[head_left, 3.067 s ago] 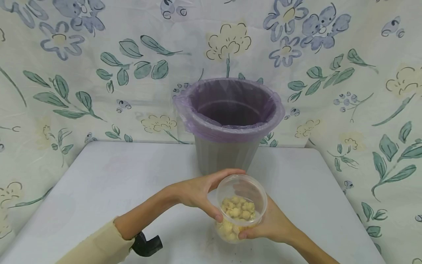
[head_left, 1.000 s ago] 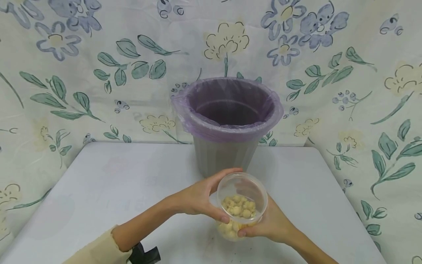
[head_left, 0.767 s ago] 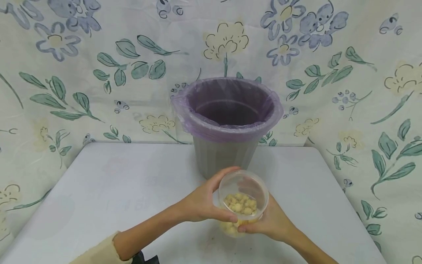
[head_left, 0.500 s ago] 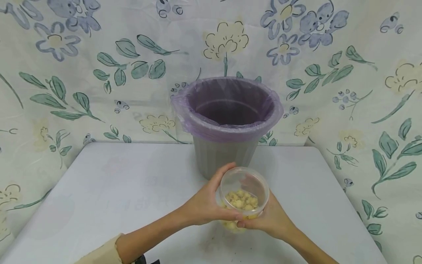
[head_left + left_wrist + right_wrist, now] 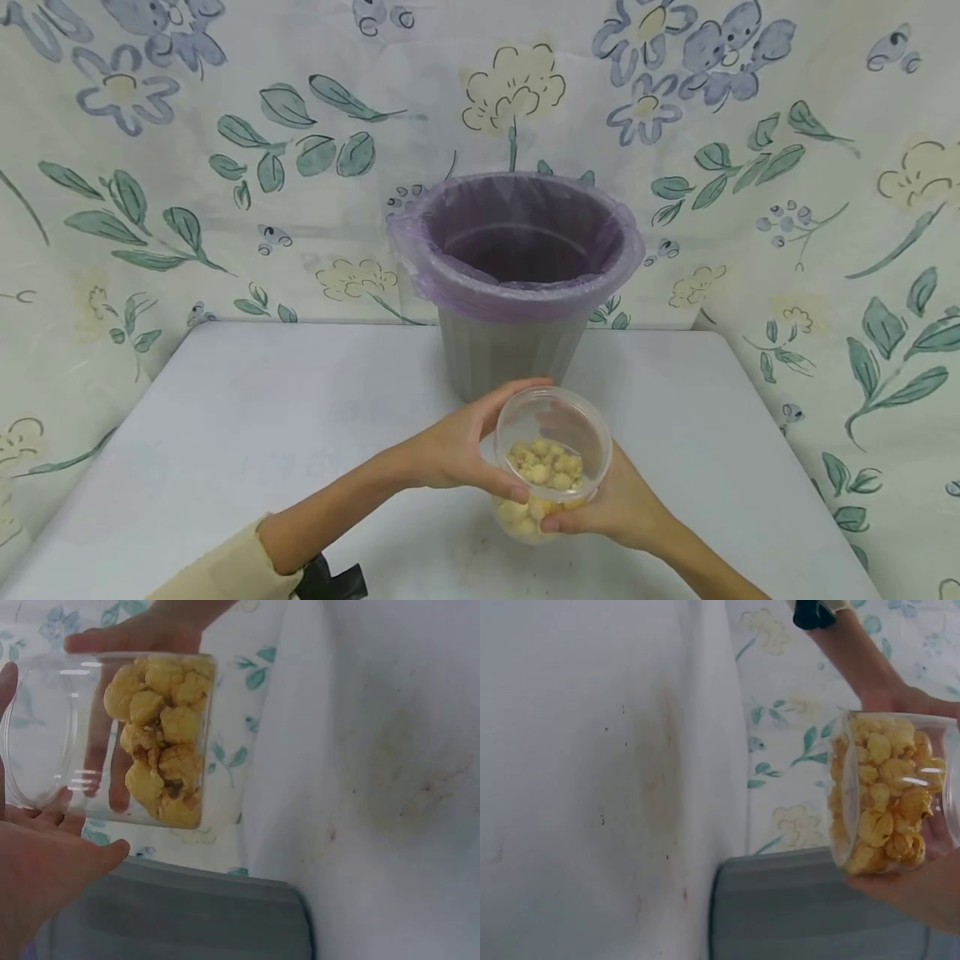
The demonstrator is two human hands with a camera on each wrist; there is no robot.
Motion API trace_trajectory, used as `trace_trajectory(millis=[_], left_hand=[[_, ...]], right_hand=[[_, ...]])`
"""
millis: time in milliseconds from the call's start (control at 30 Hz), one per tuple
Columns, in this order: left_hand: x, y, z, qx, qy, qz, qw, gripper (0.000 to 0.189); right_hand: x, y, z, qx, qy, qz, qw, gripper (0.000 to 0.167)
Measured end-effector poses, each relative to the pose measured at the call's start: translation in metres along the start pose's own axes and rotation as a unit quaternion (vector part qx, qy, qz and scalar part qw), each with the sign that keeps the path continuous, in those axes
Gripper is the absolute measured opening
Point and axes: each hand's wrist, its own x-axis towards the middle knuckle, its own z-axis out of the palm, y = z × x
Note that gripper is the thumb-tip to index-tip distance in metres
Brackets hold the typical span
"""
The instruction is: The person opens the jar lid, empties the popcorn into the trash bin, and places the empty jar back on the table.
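A clear plastic jar (image 5: pixel 555 414), partly filled with pale yellow popcorn (image 5: pixel 166 735), is held tilted above the near middle of the table. My left hand (image 5: pixel 457 446) grips it around its rim, thumb on the near side and fingers on the far side. Lower down, my right hand (image 5: pixel 630 504) holds the jar's body, its thumb across the front. In the right wrist view, the jar's popcorn-filled base (image 5: pixel 881 795) shows between both hands. Whether a clear lid covers the mouth I cannot tell.
A grey trash bin (image 5: pixel 510 354) with a purple liner bag (image 5: pixel 517 304) stands just beyond the hands. The white table (image 5: pixel 300 392) bears small dark specks and a faint stain near the jar. A floral cloth (image 5: pixel 337 208) hangs behind and at the sides.
My left hand has turned around the rim and then back, its forearm shifting right and returning left. The jar has moved slightly up and down again, staying in both hands.
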Motion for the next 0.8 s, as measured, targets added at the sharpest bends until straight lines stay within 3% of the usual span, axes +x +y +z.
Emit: trace_trajectory(millis=[200,300,533,800], left_hand=[[-0.002,0.001,0.016,0.058,0.099,-0.003,0.9934,0.106],[-0.002,0.003,0.022,0.07,0.132,0.0,0.9888,0.108],[-0.007,0.008,0.023,0.077,0.156,-0.005,0.9848,0.107],[-0.011,0.009,0.024,0.082,0.166,0.007,0.9828,0.104]], right_hand=[[0.001,0.003,-0.001,-0.062,0.039,-0.004,0.9973,0.105],[0.002,0.004,-0.001,-0.074,0.047,-0.002,0.9961,0.106],[0.002,0.005,0.001,-0.058,0.044,0.005,0.9973,0.109],[0.0,0.008,0.003,-0.085,0.04,0.012,0.9955,0.108]])
